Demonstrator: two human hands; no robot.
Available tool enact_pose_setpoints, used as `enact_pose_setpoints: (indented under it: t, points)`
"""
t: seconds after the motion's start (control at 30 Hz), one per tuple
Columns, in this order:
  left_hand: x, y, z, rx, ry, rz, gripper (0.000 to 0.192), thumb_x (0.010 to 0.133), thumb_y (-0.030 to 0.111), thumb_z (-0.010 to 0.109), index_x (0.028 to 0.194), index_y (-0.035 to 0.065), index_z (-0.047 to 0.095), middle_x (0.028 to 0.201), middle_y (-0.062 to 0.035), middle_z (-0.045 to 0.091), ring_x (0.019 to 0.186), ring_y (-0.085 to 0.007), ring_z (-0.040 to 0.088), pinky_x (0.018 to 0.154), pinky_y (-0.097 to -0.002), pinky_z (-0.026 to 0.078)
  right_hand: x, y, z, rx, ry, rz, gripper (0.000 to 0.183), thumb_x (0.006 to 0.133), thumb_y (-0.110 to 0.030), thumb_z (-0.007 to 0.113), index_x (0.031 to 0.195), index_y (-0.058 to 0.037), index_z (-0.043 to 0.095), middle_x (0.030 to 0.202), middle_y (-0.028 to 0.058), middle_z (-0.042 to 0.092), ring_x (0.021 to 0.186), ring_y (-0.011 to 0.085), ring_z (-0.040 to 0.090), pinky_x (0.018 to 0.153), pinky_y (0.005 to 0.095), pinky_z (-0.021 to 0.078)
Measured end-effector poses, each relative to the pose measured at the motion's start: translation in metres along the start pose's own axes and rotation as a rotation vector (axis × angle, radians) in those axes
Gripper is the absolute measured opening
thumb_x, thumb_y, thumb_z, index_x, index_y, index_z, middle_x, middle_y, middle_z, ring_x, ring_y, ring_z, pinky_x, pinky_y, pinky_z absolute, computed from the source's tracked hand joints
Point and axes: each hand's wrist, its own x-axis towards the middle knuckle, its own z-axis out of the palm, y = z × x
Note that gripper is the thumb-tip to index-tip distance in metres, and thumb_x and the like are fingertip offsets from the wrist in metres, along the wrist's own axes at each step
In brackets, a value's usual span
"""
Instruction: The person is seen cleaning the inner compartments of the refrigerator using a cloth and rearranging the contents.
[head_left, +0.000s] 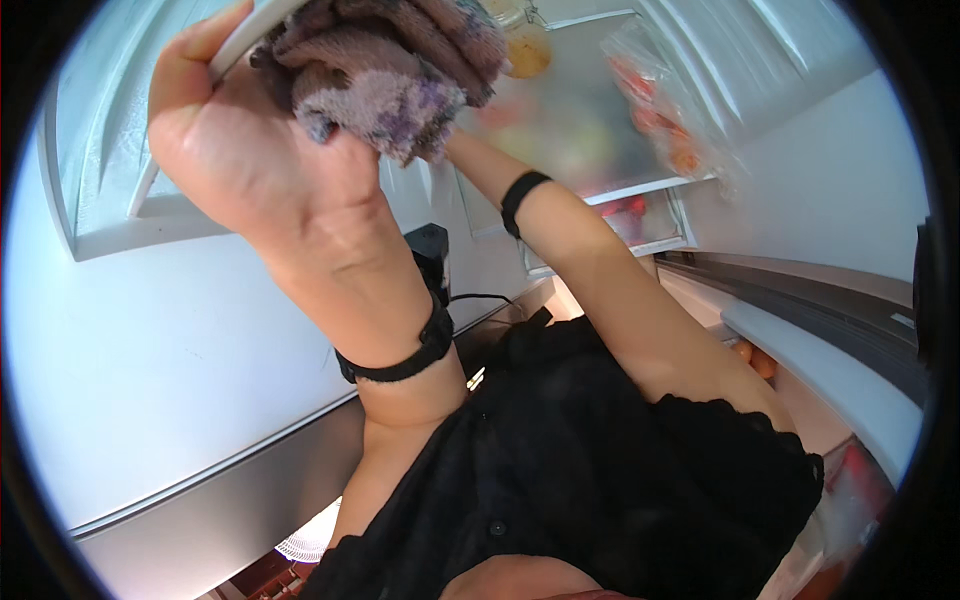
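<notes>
My left hand (277, 150), palm towards me, grips a white-edged panel (251, 34), its thumb bent over the rim. Its other fingers are hidden. A fluffy mauve-grey cloth (382, 97) with purple patches is bunched up beside that palm and partly covers it. My right forearm (592, 255) reaches up to the cloth from the other side. The cloth hides my right hand, so its grip on the cloth cannot be made out. Both arms are inside an open refrigerator, between its door (172, 360) and its interior.
A frosted shelf (577, 127) carries a clear plastic bag (652, 112) with orange-red food and a jar (525, 49). Below it is a clear drawer (645, 221). Round orange items (754, 360) lie in an opened lower compartment. A black device (429, 255) trails a cable behind my left forearm.
</notes>
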Motion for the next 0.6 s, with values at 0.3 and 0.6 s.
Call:
enact_pose_setpoints:
  t: [0.3,0.6]
  points:
    - [-0.003,0.010,-0.005,-0.055,0.000,-0.008,0.023,0.085,0.012,0.048,0.093,-0.0065,0.059,0.097,-0.0212,0.065,0.086,-0.0309,0.064,0.079,-0.0401,0.055,-0.227,-0.084,-0.054,-0.065,-0.042,-0.174,0.035,0.093,-0.014,0.042,0.124,0.0034,0.044,0.112,0.0212,0.051,0.096,0.0344,0.058,0.084,0.0424,0.0479]
    - [0.005,0.013,-0.020,0.057,0.016,0.029,0.029,0.086,0.014,0.045,0.096,-0.0094,0.060,0.098,-0.0220,0.065,0.087,-0.0321,0.064,0.080,-0.0416,0.055,-0.223,-0.103,-0.152,-0.421,-0.535,-0.032,0.044,0.078,-0.003,0.053,0.122,-0.0050,0.058,0.111,0.0198,0.061,0.101,0.0360,0.058,0.087,0.0424,0.0466]
